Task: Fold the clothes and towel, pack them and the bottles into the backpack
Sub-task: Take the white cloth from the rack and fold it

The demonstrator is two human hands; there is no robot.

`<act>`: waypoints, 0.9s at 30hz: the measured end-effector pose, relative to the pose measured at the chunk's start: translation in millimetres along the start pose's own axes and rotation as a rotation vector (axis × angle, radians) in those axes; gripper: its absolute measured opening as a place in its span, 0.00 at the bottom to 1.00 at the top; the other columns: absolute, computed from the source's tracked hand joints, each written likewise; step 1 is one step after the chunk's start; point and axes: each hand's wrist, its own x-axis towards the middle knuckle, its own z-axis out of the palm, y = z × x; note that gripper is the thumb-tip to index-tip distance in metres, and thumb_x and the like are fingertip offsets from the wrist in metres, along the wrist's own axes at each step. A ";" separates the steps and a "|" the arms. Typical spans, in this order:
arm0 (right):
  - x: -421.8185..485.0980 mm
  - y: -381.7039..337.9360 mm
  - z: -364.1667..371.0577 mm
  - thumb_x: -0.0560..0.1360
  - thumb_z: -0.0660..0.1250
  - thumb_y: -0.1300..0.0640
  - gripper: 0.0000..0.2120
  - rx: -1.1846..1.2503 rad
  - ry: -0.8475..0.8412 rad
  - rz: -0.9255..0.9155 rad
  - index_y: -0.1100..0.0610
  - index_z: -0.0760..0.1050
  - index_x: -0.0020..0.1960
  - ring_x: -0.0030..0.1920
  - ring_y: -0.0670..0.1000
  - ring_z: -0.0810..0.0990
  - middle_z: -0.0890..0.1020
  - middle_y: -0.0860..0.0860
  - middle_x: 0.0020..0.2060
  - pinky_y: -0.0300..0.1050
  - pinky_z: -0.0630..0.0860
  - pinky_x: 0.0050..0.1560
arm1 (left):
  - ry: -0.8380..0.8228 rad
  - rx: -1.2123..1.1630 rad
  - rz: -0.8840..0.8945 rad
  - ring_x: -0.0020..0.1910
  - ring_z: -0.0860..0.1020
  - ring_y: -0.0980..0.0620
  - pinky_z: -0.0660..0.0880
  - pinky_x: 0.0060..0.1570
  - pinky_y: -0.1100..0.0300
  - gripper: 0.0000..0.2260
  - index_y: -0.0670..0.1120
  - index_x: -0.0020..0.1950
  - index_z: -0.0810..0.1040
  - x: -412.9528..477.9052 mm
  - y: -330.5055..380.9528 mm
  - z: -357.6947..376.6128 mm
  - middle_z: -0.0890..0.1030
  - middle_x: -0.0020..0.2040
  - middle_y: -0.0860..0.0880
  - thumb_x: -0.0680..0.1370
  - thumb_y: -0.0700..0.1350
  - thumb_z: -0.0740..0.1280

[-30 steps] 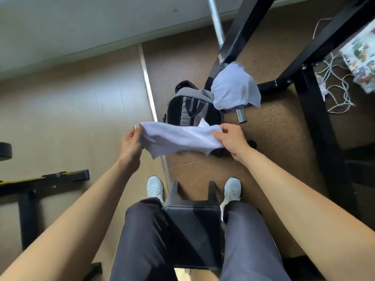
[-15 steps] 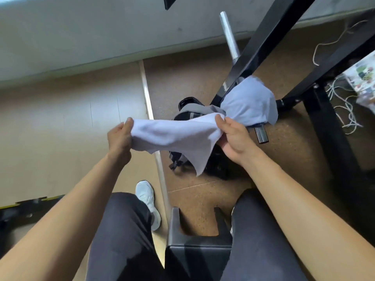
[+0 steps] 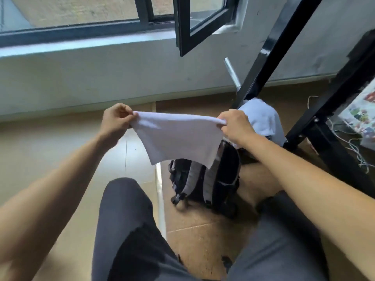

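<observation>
Folding step: left hand (image 3: pixel 116 118) and right hand (image 3: pixel 233 124) pinch the white terry towel (image 3: pixel 178 136) taut by 2 corners above the black-and-grey fabric backpack (image 3: pixel 205 179); next, likely bring corners together.

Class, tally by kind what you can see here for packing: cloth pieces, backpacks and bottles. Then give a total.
Cloth pieces: 2, the white towel pinched by the left hand and right hand, and the pale blue cloth behind it.
Backpacks: 1, the black and grey backpack.
Bottles: 0 in view.
Total: 3
</observation>
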 end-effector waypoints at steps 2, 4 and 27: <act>-7.8 -1.3 -9.7 0.74 0.64 0.66 0.11 -0.129 0.038 -0.039 0.59 0.84 0.50 0.51 0.64 0.79 0.81 0.60 0.48 0.47 0.70 0.46 | -0.064 0.042 0.030 0.37 0.80 0.56 0.80 0.44 0.59 0.12 0.50 0.40 0.84 -14.4 8.6 -5.2 0.84 0.35 0.54 0.76 0.33 0.73; -12.9 -1.8 -17.3 0.75 0.63 0.67 0.09 -0.136 0.096 -0.057 0.61 0.82 0.49 0.48 0.65 0.79 0.79 0.61 0.47 0.49 0.71 0.45 | -0.107 0.098 0.072 0.40 0.81 0.60 0.79 0.47 0.67 0.11 0.49 0.47 0.86 -26.1 27.4 -13.5 0.86 0.39 0.57 0.75 0.33 0.75; -81.0 -24.7 -43.3 0.73 0.72 0.49 0.24 0.762 0.372 0.340 0.61 0.65 0.28 0.31 0.57 0.70 0.68 0.56 0.26 0.55 0.74 0.33 | -0.107 -0.003 -0.133 0.25 0.79 0.52 0.78 0.28 0.62 0.07 0.43 0.39 0.76 -99.6 121.0 36.5 0.79 0.32 0.43 0.75 0.38 0.72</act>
